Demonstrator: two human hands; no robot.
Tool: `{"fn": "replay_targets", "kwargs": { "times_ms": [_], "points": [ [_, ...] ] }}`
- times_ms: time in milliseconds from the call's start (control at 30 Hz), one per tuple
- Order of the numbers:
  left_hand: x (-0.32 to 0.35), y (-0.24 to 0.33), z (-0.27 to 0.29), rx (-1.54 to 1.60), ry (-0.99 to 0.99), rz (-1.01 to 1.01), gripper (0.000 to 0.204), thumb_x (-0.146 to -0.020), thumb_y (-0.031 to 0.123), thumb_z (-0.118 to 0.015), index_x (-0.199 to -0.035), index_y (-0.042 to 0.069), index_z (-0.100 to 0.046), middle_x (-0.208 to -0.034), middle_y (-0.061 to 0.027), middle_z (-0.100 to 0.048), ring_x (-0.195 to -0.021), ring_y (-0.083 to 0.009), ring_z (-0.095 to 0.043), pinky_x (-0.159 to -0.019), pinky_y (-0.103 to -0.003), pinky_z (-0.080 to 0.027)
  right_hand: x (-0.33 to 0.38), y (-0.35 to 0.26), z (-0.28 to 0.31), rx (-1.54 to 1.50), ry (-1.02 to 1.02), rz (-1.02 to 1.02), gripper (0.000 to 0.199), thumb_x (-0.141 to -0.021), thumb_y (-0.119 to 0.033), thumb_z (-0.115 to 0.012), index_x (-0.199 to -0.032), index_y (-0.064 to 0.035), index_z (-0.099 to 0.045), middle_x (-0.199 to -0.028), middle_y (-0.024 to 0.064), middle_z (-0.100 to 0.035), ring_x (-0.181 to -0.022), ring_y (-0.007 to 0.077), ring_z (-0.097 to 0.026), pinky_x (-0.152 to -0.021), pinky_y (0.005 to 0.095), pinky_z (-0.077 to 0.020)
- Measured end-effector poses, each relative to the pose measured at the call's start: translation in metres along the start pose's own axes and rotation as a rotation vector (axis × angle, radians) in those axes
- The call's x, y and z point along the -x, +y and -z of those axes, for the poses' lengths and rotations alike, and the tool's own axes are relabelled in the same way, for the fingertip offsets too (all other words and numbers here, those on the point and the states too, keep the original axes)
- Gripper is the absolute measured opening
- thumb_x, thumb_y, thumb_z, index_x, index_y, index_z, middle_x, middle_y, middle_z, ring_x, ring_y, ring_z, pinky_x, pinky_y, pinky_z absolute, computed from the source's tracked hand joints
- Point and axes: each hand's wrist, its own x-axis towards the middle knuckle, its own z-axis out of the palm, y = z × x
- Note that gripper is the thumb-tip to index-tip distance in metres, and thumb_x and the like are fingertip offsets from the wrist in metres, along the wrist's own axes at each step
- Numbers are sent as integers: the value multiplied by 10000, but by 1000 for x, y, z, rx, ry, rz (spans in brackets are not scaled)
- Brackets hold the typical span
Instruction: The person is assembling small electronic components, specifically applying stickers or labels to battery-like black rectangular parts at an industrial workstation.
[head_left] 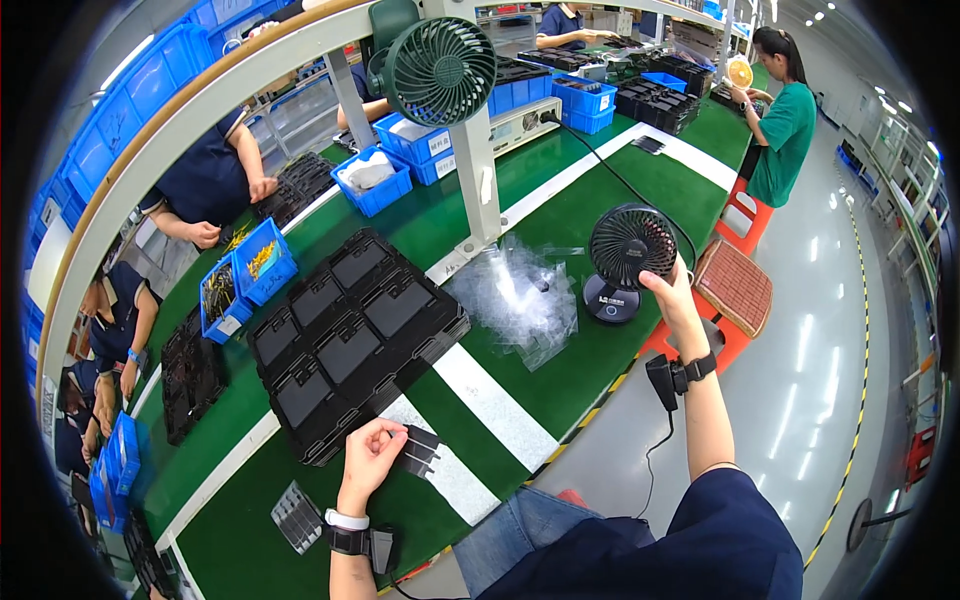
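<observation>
My right hand [672, 298] grips the rim of a small black desk fan [632, 245], thumb toward the front of its round cage. The fan's round base [611, 300] stands on the green table. My left hand [372, 462] is closed in a pinch at the edge of a sheet of black strips [421, 452], over a white band of the table. Next to my left wrist lies another sheet of dark strips on clear backing [297, 517]. A black tray [345, 330] with several flat dark panels sits beyond my left hand. Clear film pieces [520, 300] lie heaped beside the fan.
A post [475, 180] with a green fan [440, 72] rises from the table. Blue bins [265, 260] stand beyond the tray. A cable [620, 175] runs toward the small fan. Co-workers sit opposite and at far right. A cushioned red stool [733, 285] is by the table edge.
</observation>
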Motion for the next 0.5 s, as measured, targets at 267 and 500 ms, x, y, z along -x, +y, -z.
{"fn": "replay_targets", "kwargs": {
  "times_ms": [267, 500],
  "points": [
    [0, 0, 0, 33, 3, 7, 38, -812, 36, -624, -828, 2, -630, -558, 114, -354, -499, 29, -277, -439, -166, -196, 2, -12, -6, 30, -39, 43, 751, -699, -132, -707, -1337, -21, -327, -1271, 82, -445, -1193, 173, -410, -1020, 310, -301],
    [-2, -6, 2, 40, 4, -12, 41, -815, 39, -623, -828, 0, -627, -560, 115, -347, -499, 27, -270, -440, -168, -191, 9, -10, -5, -117, 87, 123, 781, -772, -446, -573, -1369, -39, -279, -1303, 105, -399, -1200, 203, -390, -1000, 345, -302]
  ]
}}
